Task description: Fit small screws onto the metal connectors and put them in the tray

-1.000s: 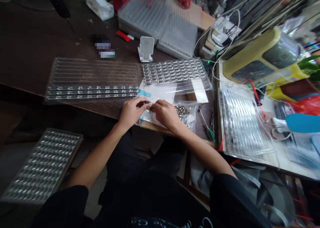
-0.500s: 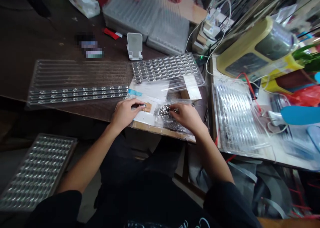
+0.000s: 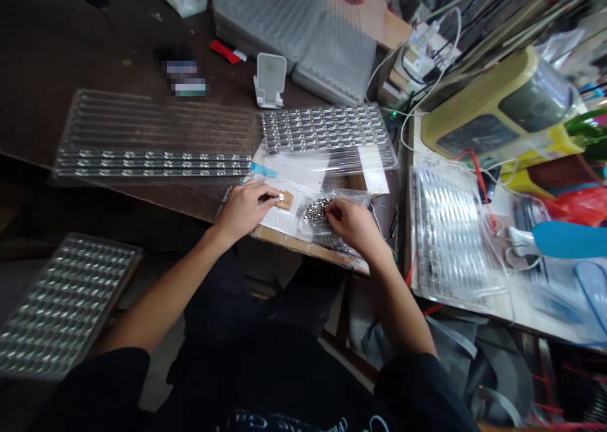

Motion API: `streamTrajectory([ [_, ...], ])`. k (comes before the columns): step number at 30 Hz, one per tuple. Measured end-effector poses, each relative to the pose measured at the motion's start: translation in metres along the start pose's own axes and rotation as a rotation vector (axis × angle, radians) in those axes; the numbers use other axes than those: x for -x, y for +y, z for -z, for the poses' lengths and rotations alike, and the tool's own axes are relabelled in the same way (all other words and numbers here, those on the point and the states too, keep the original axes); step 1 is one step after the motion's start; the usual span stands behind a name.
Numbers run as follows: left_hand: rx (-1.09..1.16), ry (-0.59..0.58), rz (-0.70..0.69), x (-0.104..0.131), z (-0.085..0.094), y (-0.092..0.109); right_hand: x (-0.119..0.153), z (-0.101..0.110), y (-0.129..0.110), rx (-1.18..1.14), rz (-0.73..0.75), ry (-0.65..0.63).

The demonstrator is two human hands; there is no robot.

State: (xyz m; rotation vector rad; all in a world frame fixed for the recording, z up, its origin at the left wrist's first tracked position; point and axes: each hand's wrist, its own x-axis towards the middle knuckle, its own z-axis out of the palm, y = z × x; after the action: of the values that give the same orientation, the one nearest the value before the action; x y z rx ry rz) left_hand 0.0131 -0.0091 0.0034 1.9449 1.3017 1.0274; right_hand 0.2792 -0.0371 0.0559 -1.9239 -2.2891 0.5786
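Note:
My left hand [image 3: 246,207] pinches a small metal part [image 3: 280,197] by its end, above a small brown block [image 3: 286,200] on the white work surface. The part's exact kind is too small to tell. My right hand [image 3: 351,223] has its thumb and fingers closed at a heap of tiny shiny metal pieces [image 3: 317,210] on a clear plastic bag [image 3: 310,233]. Whatever lies between those fingertips is hidden. Behind my hands, a clear ribbed tray [image 3: 327,128] holds rows of small metal parts. A longer tray [image 3: 156,125] on the left has filled rows along its near side.
A white phone stand [image 3: 270,81] and stacked clear trays [image 3: 332,59] stand at the back. At lower left lies another filled tray [image 3: 71,305]. On the right are more trays [image 3: 453,229], a yellow container [image 3: 474,116], cables and a blue-bladed object [image 3: 569,239].
The whole view has shifted a little with my head. My left hand still pinches the small part near the brown block. My right hand stays at the metal pieces, its fingers curled closer together.

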Motion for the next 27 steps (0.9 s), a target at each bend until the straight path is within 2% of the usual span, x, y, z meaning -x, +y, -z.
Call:
streamTrajectory([
  [4, 0.086, 0.147, 0.058, 0.003, 0.003, -0.002, -0.002, 0.002, -0.005, -0.14, 0.051, 0.122],
  [7, 0.094, 0.162, 0.072, 0.004, 0.004, -0.004, -0.013, 0.002, -0.022, -0.253, 0.146, 0.108],
  [12, 0.072, 0.19, 0.066, 0.006, 0.006, -0.003, -0.041, -0.014, -0.051, -0.337, 0.176, 0.113],
  [17, 0.099, 0.223, 0.052, 0.007, 0.007, -0.003, -0.052, -0.035, -0.065, -0.235, 0.28, 0.085],
  [20, 0.11, 0.24, 0.053, 0.008, 0.006, -0.003, -0.048, -0.042, -0.069, -0.044, 0.38, 0.044],
  [24, 0.118, 0.267, 0.087, 0.006, 0.007, -0.003, -0.043, -0.043, -0.077, 0.233, 0.453, -0.004],
  [27, 0.088, 0.289, 0.145, 0.0, 0.008, -0.002, -0.043, -0.039, -0.076, 0.23, 0.492, -0.05],
])
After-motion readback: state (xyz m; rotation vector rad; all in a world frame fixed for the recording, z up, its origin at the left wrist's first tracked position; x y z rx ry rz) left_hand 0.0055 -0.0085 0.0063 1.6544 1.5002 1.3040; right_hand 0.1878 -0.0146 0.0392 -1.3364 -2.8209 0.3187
